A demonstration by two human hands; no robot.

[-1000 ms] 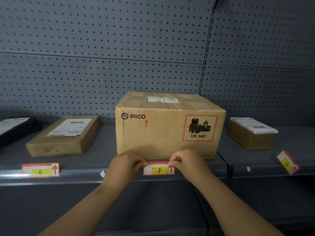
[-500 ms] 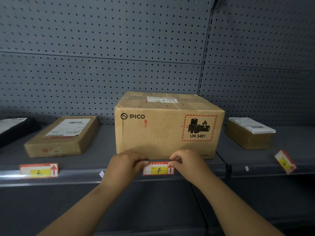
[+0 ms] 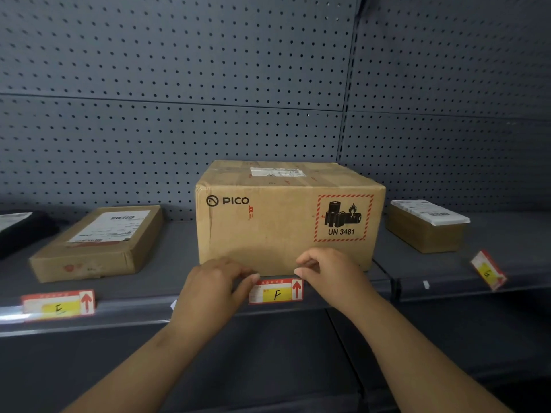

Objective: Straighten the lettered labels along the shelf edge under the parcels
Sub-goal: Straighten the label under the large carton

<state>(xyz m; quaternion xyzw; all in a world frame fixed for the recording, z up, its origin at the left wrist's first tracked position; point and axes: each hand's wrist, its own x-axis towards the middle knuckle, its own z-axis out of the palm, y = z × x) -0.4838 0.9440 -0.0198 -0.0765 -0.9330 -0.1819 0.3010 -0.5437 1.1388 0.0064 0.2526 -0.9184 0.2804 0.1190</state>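
The F label (image 3: 275, 292), red and white with a yellow patch and a red arrow, sits level on the shelf edge (image 3: 134, 315) under the large PICO parcel (image 3: 268, 231). My left hand (image 3: 213, 289) is curled at the label's upper left corner, fingertips touching it. The loosely curled fingertips of my right hand (image 3: 331, 277) hover just above the upper right corner. An E label (image 3: 58, 305) sits nearly level at the left under a flat parcel (image 3: 95, 245). At the right, another label (image 3: 489, 271) hangs tilted below a small parcel (image 3: 426, 228).
A dark parcel (image 3: 21, 231) lies at the far left of the shelf. Grey pegboard (image 3: 208, 114) forms the back wall. A vertical seam (image 3: 393, 287) splits the shelf edge between the PICO parcel and the small parcel. The dark space below the shelf holds my forearms.
Both hands have slid up off the ends of the F label, so its whole face shows. The label has not visibly shifted.
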